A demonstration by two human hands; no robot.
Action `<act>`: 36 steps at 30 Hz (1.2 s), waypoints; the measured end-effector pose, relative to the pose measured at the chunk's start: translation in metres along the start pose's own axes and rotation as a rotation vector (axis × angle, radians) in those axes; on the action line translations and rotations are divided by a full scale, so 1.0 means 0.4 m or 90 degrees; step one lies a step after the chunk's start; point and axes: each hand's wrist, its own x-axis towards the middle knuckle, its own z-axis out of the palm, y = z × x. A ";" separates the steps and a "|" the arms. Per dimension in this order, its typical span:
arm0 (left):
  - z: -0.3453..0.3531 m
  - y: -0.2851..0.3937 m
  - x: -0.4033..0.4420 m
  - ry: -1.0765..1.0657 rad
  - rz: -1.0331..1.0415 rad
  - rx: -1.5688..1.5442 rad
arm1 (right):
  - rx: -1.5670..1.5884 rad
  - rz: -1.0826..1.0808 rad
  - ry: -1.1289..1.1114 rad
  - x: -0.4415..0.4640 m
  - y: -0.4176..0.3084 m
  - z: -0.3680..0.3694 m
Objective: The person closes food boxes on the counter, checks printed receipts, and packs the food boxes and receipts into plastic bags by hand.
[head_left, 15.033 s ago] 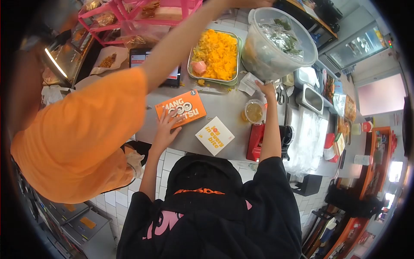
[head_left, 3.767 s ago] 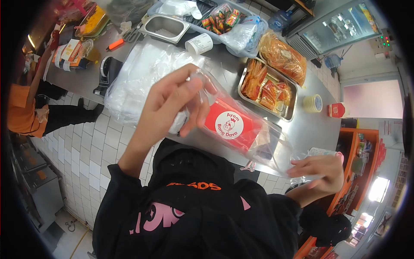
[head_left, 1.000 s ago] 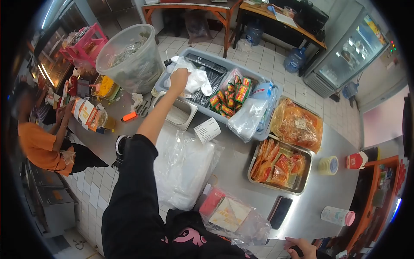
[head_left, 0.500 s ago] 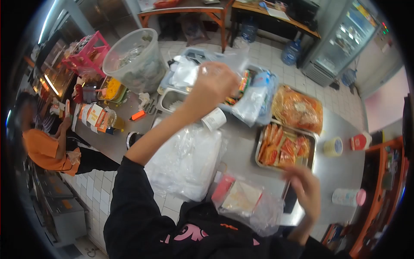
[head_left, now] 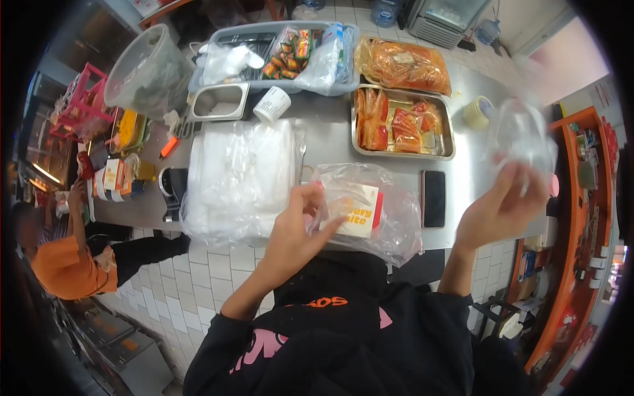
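Against the left hand, a white box (bagged).

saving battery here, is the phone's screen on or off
Off, it seems: the phone lies face up with its screen dark.

Between the stack of plastic bags and the metal tray, my left hand could pass over a strip of steel counter. The bagged box blocks its near end, the blue-grey bin its far end. My right hand could pass beside the phone; farther along, the yellowish roll obstructs.
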 end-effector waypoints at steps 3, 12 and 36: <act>0.019 -0.075 -0.062 0.050 -0.032 -0.181 | -0.142 -0.214 -0.556 -0.132 -0.053 -0.042; 0.007 -0.084 -0.159 -0.383 0.044 -0.096 | -0.080 0.127 -1.253 -0.476 0.161 -0.085; -0.158 0.005 -0.037 0.090 0.255 0.098 | -0.190 -0.114 -0.813 0.105 -0.087 -0.176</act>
